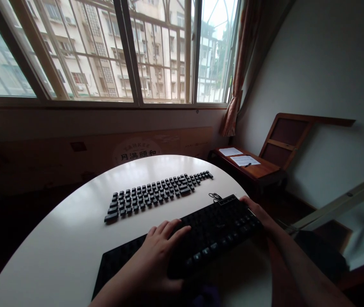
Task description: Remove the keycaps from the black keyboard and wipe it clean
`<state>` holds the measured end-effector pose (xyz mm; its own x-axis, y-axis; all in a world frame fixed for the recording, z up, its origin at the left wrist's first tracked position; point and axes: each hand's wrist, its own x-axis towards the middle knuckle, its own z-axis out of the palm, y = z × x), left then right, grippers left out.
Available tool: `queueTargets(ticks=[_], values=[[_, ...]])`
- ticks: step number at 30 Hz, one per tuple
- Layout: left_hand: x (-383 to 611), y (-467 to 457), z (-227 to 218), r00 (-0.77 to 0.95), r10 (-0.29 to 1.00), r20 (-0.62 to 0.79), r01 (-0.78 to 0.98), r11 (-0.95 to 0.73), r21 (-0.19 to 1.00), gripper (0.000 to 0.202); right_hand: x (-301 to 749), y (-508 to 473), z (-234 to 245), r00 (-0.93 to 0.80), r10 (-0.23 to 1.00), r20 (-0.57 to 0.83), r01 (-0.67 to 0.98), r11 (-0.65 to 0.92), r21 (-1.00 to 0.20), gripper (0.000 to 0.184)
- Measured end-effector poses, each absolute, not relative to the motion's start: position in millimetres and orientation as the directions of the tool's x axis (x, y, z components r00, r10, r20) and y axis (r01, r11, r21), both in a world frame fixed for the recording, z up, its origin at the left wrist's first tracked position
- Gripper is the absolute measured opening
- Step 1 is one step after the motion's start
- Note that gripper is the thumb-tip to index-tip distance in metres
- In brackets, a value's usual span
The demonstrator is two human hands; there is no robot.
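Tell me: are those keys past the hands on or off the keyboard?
Off: the keycaps sit on the white table, apart from the keyboard.

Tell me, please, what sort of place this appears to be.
Probably a room in a home: a tied curtain hangs beside a large window facing a multi-storey building, and papers lie on low wooden furniture.

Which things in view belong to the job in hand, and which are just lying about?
Belong to the job:
- keyboard, left hand on it, right hand at its right end
- keycaps, in rows on the table
- cable, likely the keyboard's

Just lying about:
- papers, on the bench
- pen, on one paper
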<state>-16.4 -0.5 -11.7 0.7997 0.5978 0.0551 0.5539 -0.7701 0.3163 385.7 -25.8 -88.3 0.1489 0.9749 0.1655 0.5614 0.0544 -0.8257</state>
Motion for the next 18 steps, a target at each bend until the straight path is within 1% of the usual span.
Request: queueTargets(ticks=[4,6,9,13,18], values=[[-17.0,-0.2,-12.0,0.796,0.605,0.02,0.569,-0.759,0.318,0.106,395.8,-20.9,-89.7,0.134,0.969,0.209,0.625,0.081,-0.777,0.018],[-16.5,-0.1,-13.0,0.796,0.605,0.013,0.573,-0.761,0.303,0.107,402.7,-16.8,-90.3,0.13,0.962,0.239,0.651,0.099,-0.753,0.018],[-13.9,-0.4,-13.0,0.797,0.604,-0.005,0.584,-0.767,0.266,0.105,411.7,-9.3,-91.9,0.136,0.953,0.273,0.681,0.11,-0.724,0.022],[-7.9,-1.1,-8.6,0.791,0.611,0.002,0.593,-0.769,0.24,0.099,416.7,-5.0,-95.0,0.127,0.951,0.283,0.7,0.116,-0.704,0.024],[-2.8,-2.3,-2.8,0.767,0.637,-0.074,0.634,-0.737,0.234,0.095,411.5,-11.1,-93.6,0.149,0.947,0.284,0.709,0.098,-0.698,0.027]])
